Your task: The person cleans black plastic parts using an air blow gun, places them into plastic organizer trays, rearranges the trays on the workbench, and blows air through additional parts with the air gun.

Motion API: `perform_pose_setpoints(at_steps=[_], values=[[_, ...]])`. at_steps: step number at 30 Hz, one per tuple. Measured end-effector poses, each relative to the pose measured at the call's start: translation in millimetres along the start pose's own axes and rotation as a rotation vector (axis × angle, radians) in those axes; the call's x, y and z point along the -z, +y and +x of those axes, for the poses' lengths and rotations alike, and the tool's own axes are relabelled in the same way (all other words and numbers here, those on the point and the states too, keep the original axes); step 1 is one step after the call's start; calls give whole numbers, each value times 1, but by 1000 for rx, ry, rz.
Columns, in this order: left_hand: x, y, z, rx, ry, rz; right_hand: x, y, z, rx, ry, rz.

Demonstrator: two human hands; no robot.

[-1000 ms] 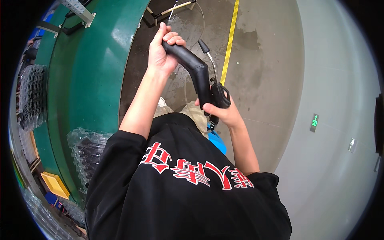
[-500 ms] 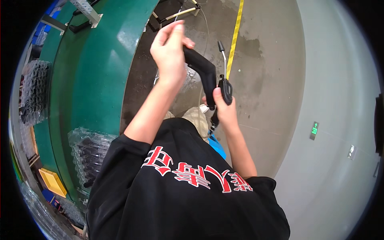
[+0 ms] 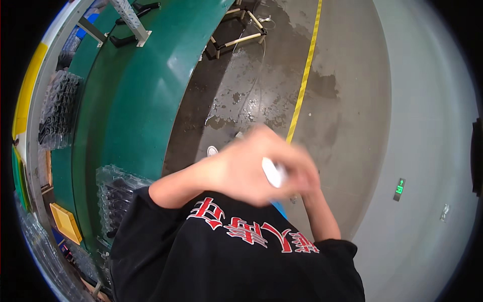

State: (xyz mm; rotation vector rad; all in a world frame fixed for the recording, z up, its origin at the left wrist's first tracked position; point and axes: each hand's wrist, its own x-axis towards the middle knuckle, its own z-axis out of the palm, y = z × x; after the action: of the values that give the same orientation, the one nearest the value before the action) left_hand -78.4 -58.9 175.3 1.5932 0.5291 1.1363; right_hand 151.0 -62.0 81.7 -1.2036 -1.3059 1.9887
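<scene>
My left hand [image 3: 246,163] is smeared by motion in front of my chest, its fingers curved over toward the right. Behind those fingers my right hand [image 3: 308,187] is mostly hidden, and the two overlap or touch. A small white patch [image 3: 272,172] shows in the gap between my left thumb and fingers; whether it is held or lies behind the hand, I cannot make out. Neither a black bent tube nor an air blow gun shows now. A bit of blue [image 3: 279,209] is visible below the hands.
To the left runs a green workbench [image 3: 133,116] with clear plastic trays [image 3: 118,196] of black parts, a yellow bin [image 3: 65,223] and a metal post [image 3: 132,22]. Ahead, a pipe frame [image 3: 246,39] stands on the wet floor. A yellow line [image 3: 303,83] and grey wall [image 3: 427,126] lie right.
My left hand has come down from the upper end of a black bent tube and across to my right hand. Tube and air blow gun have gone out of sight. The view has shifted slightly.
</scene>
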Motion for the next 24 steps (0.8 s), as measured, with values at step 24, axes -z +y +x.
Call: perform_pose_setpoints(at_steps=[24], values=[[15,-77,21,153,1163,-968,23,18,12,287,325,-520]])
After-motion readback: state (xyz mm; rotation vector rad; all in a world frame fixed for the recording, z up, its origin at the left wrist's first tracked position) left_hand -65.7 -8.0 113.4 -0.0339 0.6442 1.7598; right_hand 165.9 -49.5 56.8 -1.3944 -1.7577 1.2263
